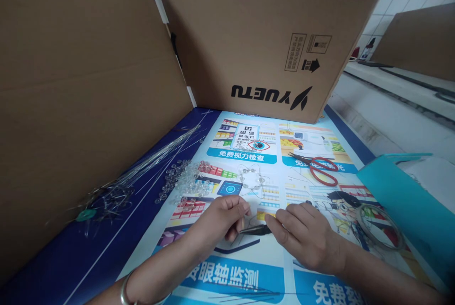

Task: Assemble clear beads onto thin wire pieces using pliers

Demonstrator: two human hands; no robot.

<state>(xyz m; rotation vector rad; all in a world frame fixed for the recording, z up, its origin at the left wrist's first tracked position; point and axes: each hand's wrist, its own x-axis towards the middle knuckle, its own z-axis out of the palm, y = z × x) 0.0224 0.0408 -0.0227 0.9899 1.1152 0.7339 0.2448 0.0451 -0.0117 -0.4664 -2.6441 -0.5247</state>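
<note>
My left hand (231,217) is closed in a pinch, and a faint loop of thin wire (253,220) shows by its fingertips. My right hand (307,236) is wrapped round dark pliers (256,230), whose handles its fingers hide. The narrow jaws point left and reach close to the left fingertips. Just beyond my hands lies a ring of clear beads on wire (251,178), with loose wire ends sticking out. Loose clear beads (188,179) are heaped to the left of it.
Scissors with red handles (324,170) lie at the right, near a coil of wire (380,227) and a turquoise box (408,201). A bundle of cut wires (142,167) lies left. Cardboard panels (266,35) wall the back and left. Several thin dark rods (252,294) lie in front.
</note>
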